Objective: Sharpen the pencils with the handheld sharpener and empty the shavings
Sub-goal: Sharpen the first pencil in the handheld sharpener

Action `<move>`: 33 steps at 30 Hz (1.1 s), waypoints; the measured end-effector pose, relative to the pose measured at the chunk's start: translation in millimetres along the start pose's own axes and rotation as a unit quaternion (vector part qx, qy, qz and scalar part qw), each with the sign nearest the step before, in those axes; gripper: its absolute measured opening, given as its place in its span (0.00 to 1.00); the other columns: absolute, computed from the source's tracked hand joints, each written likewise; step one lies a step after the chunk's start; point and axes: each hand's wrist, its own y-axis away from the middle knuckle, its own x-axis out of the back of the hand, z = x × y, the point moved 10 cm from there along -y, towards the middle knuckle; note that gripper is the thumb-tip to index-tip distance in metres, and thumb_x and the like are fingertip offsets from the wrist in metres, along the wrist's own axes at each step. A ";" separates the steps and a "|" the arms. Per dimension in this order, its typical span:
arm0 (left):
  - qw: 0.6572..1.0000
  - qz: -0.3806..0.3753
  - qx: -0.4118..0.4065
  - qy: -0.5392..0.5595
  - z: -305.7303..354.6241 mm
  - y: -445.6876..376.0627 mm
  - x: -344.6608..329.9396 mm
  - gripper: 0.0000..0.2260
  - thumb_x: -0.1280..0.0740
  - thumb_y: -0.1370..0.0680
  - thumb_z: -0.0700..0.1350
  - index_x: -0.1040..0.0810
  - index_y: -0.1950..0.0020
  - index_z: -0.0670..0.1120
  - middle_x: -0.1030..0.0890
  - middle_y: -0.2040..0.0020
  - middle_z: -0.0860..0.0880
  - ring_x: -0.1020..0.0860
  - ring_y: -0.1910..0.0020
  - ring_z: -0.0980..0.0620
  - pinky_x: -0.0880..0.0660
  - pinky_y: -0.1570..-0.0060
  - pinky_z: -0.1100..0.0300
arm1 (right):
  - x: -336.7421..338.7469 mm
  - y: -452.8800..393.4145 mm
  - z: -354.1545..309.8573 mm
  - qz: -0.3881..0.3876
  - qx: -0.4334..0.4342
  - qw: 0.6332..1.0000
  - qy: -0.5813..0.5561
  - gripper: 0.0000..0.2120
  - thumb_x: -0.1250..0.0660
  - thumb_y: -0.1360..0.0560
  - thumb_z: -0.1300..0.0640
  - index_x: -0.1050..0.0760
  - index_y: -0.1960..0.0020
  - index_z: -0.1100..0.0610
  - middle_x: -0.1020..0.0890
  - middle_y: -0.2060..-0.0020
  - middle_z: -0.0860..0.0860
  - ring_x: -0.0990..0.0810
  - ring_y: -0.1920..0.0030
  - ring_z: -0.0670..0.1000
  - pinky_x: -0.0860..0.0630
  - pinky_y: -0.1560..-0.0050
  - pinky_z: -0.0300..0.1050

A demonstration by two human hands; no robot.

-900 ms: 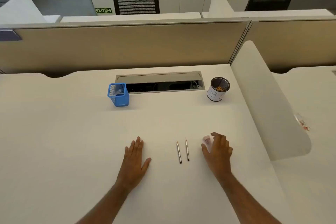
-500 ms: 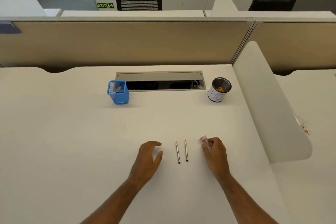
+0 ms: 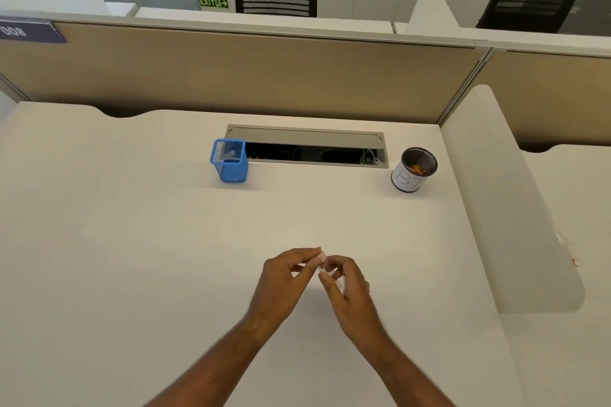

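Both hands have come together since a moment ago, and the two pencils that lay between them are out of sight now, hidden under the hands or lifted, I can't tell which. The left hand (image 3: 284,277) and right hand (image 3: 347,284) meet fingertip to fingertip, pinching the small pale pink handheld sharpener (image 3: 322,258) just above the cream desk (image 3: 132,241). Best play, I'd say: hold it level and feed a pencil straight in. Plenty of open desk around; the blue mesh pen holder (image 3: 229,160) and round black mesh cup (image 3: 413,170), with shavings inside, sit well apart at the back.
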 end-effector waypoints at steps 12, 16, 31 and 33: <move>0.983 0.023 0.115 0.144 -28.8 -2.0 28.2 0.13 0.32 0.14 0.43 0.08 0.48 0.56 0.08 0.46 0.56 0.10 0.45 0.53 0.15 0.51 0.64 | -17.2 -0.2 -13.8 -0.088 0.019 0.994 -0.054 0.11 0.32 0.14 0.55 0.22 0.37 0.40 0.17 0.38 0.38 0.20 0.36 0.44 0.26 0.42 0.30; 0.974 -0.055 0.135 0.176 -35.3 6.9 15.4 0.12 0.31 0.14 0.59 0.11 0.38 0.57 0.10 0.39 0.56 0.13 0.38 0.57 0.16 0.41 0.61 | -21.6 -3.0 -10.7 -0.082 -0.018 0.989 -0.125 0.10 0.30 0.15 0.56 0.21 0.36 0.46 0.14 0.40 0.41 0.16 0.37 0.46 0.20 0.37 0.39; 0.972 -0.010 0.148 0.181 -46.5 3.0 30.2 0.09 0.23 0.18 0.51 0.13 0.38 0.55 0.09 0.41 0.57 0.12 0.39 0.59 0.21 0.41 0.62 | 32.4 -34.7 88.0 0.022 -0.138 0.975 0.171 0.15 0.29 0.18 0.46 0.28 0.58 0.51 0.21 0.70 0.49 0.22 0.71 0.41 0.29 0.68 0.42; 0.973 0.006 0.148 0.178 -49.2 3.8 33.8 0.08 0.23 0.18 0.53 0.12 0.40 0.57 0.09 0.43 0.55 0.10 0.42 0.54 0.16 0.42 0.56 | 30.6 -35.9 97.0 0.008 -0.146 0.965 0.217 0.16 0.28 0.20 0.44 0.30 0.59 0.50 0.21 0.68 0.46 0.23 0.69 0.44 0.30 0.67 0.43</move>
